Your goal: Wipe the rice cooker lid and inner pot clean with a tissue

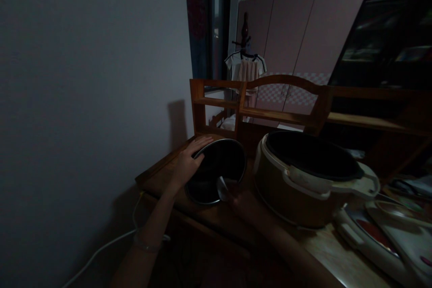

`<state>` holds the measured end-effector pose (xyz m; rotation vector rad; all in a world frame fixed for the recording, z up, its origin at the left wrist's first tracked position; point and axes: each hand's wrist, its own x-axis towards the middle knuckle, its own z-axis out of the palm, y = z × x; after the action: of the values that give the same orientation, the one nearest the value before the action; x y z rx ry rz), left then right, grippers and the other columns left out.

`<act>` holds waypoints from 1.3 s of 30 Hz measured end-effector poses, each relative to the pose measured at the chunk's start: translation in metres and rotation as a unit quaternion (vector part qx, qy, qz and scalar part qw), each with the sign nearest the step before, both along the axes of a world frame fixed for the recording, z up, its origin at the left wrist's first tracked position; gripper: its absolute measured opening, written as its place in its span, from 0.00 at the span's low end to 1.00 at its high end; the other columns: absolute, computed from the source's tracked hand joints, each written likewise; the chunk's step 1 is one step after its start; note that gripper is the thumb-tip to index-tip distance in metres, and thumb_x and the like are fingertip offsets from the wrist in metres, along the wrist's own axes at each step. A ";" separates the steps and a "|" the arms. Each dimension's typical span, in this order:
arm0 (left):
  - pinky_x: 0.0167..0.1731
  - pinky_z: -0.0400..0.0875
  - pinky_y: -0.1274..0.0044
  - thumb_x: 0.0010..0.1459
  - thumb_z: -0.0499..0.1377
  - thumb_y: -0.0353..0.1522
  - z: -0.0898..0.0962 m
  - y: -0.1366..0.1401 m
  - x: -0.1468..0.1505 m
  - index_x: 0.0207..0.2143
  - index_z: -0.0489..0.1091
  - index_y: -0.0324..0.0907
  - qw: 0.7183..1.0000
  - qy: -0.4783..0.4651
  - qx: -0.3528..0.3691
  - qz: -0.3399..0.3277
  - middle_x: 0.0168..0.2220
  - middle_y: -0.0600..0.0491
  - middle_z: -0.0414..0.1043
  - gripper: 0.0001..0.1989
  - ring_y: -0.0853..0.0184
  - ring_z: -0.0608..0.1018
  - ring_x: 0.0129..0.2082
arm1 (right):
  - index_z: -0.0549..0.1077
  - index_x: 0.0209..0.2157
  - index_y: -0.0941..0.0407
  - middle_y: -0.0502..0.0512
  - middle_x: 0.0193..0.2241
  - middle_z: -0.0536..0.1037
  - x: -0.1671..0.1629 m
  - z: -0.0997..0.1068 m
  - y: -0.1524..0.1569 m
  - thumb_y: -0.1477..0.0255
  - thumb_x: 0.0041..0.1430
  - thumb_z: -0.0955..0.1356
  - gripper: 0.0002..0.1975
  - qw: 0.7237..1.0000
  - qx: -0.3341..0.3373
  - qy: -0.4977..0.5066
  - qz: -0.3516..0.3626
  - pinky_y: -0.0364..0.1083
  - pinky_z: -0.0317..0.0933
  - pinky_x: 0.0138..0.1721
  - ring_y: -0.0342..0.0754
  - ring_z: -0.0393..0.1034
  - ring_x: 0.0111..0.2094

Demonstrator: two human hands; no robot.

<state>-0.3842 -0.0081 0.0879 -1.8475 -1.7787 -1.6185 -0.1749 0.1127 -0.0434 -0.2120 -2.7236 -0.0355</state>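
Note:
A dark, round inner pot (211, 175) with a shiny rim lies tilted on the wooden desk, its mouth turned toward me. My left hand (191, 157) grips its upper left rim, with the thumb inside and the fingers over the outside. My right hand (241, 200) is at the pot's lower right edge. A white piece of tissue or cloth (222, 189) is pinched in it and reaches into the pot's mouth. Shadow hides most of the right fingers. Just to the right stands a large cooker body (290, 198) with its dark top opening uncovered.
A pale appliance lid (388, 238) lies at the right on a marbled surface (332, 252). Behind the desk rises a wooden shelf frame (283, 114). A white wall (94, 76) borders the left side, and a white cord (101, 247) hangs below the desk edge.

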 end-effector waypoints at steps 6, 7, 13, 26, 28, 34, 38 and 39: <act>0.68 0.50 0.63 0.57 0.52 0.24 -0.001 0.002 -0.001 0.57 0.71 0.50 1.000 -0.007 -0.013 0.003 0.61 0.57 0.68 0.27 0.63 0.65 0.65 | 0.66 0.61 0.59 0.66 0.57 0.71 -0.006 -0.006 0.010 0.74 0.65 0.65 0.23 1.000 0.013 -0.006 0.016 0.55 0.56 0.61 0.56 0.65 0.58; 0.68 0.49 0.63 0.57 0.53 0.24 -0.001 0.002 -0.002 0.57 0.70 0.50 1.000 -0.006 -0.016 0.006 0.61 0.57 0.68 0.27 0.63 0.65 0.65 | 0.65 0.62 0.61 0.67 0.57 0.71 -0.007 -0.007 0.011 0.74 0.64 0.65 0.25 1.000 0.014 -0.005 0.016 0.56 0.55 0.62 0.56 0.64 0.59; 0.68 0.52 0.64 0.57 0.52 0.25 0.000 0.004 -0.001 0.56 0.72 0.49 1.000 -0.013 -0.009 0.004 0.61 0.57 0.69 0.26 0.64 0.66 0.64 | 0.64 0.63 0.61 0.67 0.60 0.68 -0.006 0.002 0.004 0.70 0.64 0.64 0.27 1.000 0.008 -0.009 0.012 0.58 0.45 0.66 0.56 0.59 0.63; 0.68 0.53 0.65 0.57 0.52 0.25 0.002 0.003 0.001 0.56 0.72 0.49 1.000 -0.020 -0.010 0.002 0.61 0.57 0.68 0.26 0.63 0.65 0.64 | 0.59 0.65 0.60 0.65 0.68 0.54 -0.018 -0.003 0.000 0.74 0.50 0.69 0.40 0.998 -0.038 -0.040 0.004 0.59 0.38 0.68 0.59 0.47 0.68; 0.68 0.53 0.64 0.57 0.52 0.26 0.002 0.003 0.002 0.56 0.72 0.49 1.000 -0.017 -0.011 0.000 0.61 0.57 0.68 0.25 0.63 0.65 0.64 | 0.58 0.66 0.62 0.67 0.67 0.56 -0.018 0.000 0.000 0.73 0.50 0.69 0.41 0.999 -0.034 -0.043 0.002 0.58 0.39 0.68 0.60 0.48 0.67; 0.68 0.52 0.63 0.57 0.52 0.25 0.003 0.004 0.003 0.56 0.72 0.50 1.000 -0.005 -0.015 -0.001 0.60 0.58 0.68 0.26 0.63 0.65 0.64 | 0.60 0.65 0.60 0.68 0.65 0.60 -0.010 0.011 -0.005 0.70 0.58 0.70 0.35 0.999 -0.016 -0.050 -0.007 0.59 0.45 0.67 0.60 0.52 0.66; 0.68 0.51 0.63 0.57 0.53 0.25 0.002 0.005 0.003 0.56 0.72 0.50 1.000 0.005 -0.009 0.000 0.60 0.58 0.69 0.26 0.64 0.65 0.64 | 0.64 0.61 0.56 0.63 0.64 0.61 -0.007 0.016 -0.007 0.62 0.64 0.68 0.27 0.999 -0.013 -0.052 -0.009 0.65 0.50 0.62 0.61 0.57 0.63; 0.68 0.51 0.63 0.57 0.53 0.25 0.001 0.006 0.002 0.56 0.72 0.50 1.000 0.007 -0.009 0.000 0.60 0.58 0.69 0.26 0.64 0.66 0.64 | 0.64 0.61 0.56 0.62 0.64 0.61 -0.007 0.017 -0.007 0.61 0.64 0.68 0.27 0.998 -0.012 -0.053 -0.010 0.66 0.50 0.62 0.61 0.57 0.63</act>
<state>-0.3818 -0.0025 0.0890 -1.8612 -1.7935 -1.5907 -0.1821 0.1056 -0.0262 -0.2507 -2.8288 -0.0191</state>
